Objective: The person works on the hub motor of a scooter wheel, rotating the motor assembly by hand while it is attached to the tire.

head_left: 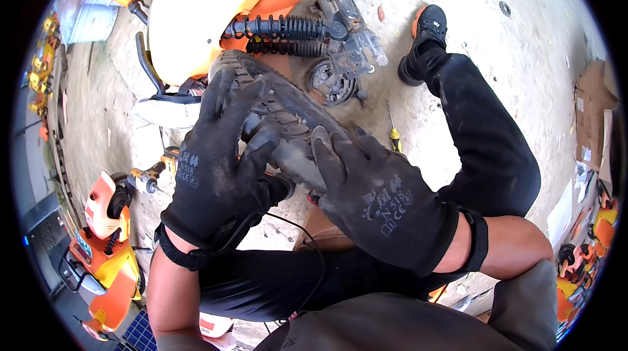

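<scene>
A dirty black tyre (297,110) with a chunky tread is between my two black-gloved hands, low in front of me. My left hand (219,155) has its fingers over the tyre's left part, the thumb bent against the tread. On the tyre's near right end, my right hand (373,200) is closed with its fingers curled over the edge. The gloves hide parts of the tyre, including its near underside. Just beyond it lies a round wheel hub (332,83) on the floor, beneath a dusty metal bracket (356,50).
An orange and white scooter body (196,17) with black coil-spring shock absorbers (281,27) is ahead. A yellow-handled screwdriver (395,136) lies right of the tyre. Left on the floor is a power tool (154,173). Orange scooters (101,253) stand left; cardboard (592,112) leans right.
</scene>
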Action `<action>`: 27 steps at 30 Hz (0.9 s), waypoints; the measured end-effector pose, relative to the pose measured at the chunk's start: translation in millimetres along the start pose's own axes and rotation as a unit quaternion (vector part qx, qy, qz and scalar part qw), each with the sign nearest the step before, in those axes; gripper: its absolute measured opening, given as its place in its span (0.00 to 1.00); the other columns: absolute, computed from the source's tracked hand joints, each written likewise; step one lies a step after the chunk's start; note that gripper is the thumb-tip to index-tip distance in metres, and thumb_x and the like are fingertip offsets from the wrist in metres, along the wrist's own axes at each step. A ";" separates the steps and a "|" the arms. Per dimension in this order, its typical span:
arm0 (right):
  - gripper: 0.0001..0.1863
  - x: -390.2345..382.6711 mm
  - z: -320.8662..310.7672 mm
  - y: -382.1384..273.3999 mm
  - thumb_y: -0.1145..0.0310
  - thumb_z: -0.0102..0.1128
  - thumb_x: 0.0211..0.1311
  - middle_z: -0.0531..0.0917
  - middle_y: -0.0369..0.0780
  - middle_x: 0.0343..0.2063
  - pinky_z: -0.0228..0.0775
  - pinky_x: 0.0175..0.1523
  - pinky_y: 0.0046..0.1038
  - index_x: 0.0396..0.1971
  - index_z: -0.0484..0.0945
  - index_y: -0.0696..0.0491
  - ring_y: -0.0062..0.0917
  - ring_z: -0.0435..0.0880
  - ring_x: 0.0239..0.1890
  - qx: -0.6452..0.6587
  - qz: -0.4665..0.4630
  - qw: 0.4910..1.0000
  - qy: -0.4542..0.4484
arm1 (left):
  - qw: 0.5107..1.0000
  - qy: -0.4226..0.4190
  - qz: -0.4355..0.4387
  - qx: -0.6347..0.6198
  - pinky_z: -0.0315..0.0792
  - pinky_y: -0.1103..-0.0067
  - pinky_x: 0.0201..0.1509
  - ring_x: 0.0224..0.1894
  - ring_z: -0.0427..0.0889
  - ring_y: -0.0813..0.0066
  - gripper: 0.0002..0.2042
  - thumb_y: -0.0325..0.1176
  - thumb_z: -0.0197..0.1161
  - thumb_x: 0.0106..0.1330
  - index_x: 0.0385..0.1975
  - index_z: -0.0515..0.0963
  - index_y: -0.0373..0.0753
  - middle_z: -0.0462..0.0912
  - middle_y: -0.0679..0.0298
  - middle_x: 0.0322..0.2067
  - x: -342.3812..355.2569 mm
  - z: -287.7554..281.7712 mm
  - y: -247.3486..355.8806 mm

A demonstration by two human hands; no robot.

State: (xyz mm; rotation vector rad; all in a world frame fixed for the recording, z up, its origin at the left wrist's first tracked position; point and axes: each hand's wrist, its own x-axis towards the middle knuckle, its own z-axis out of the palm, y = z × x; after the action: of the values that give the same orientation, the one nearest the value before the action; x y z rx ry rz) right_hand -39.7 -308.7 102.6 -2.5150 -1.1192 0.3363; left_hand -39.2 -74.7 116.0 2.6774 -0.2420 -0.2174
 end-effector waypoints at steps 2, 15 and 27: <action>0.32 0.2 -0.5 -1.3 0.58 0.64 0.62 0.80 0.56 0.49 0.81 0.43 0.37 0.58 0.71 0.68 0.43 0.82 0.50 -0.006 0.006 1.000 -0.010 | 1.000 0.008 0.005 0.001 0.75 0.59 0.59 0.64 0.73 0.36 0.27 0.37 0.65 0.65 0.65 0.71 0.39 0.63 0.33 0.67 -0.6 1.0 -1.6; 0.33 -0.2 -3.2 -1.4 0.57 0.64 0.63 0.80 0.54 0.49 0.81 0.40 0.37 0.61 0.69 0.65 0.43 0.82 0.48 -0.018 0.004 1.000 -0.022 | 1.000 0.024 0.010 0.001 0.73 0.58 0.62 0.66 0.70 0.35 0.29 0.38 0.68 0.64 0.64 0.71 0.38 0.64 0.34 0.67 -2.1 4.1 -3.0; 0.37 0.8 -11.5 -0.2 0.59 0.68 0.57 0.79 0.54 0.49 0.79 0.47 0.37 0.62 0.69 0.65 0.43 0.81 0.48 0.031 0.012 0.998 -0.055 | 1.000 0.023 0.010 -0.014 0.73 0.58 0.62 0.63 0.73 0.36 0.28 0.37 0.67 0.64 0.65 0.71 0.40 0.64 0.35 0.66 -2.4 3.2 -0.7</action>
State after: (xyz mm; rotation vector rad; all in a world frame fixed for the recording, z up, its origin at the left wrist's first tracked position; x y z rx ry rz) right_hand -35.2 -310.6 113.0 -2.4845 -1.1021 0.5140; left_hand -42.0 -74.8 113.2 2.6477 -0.2497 -0.1529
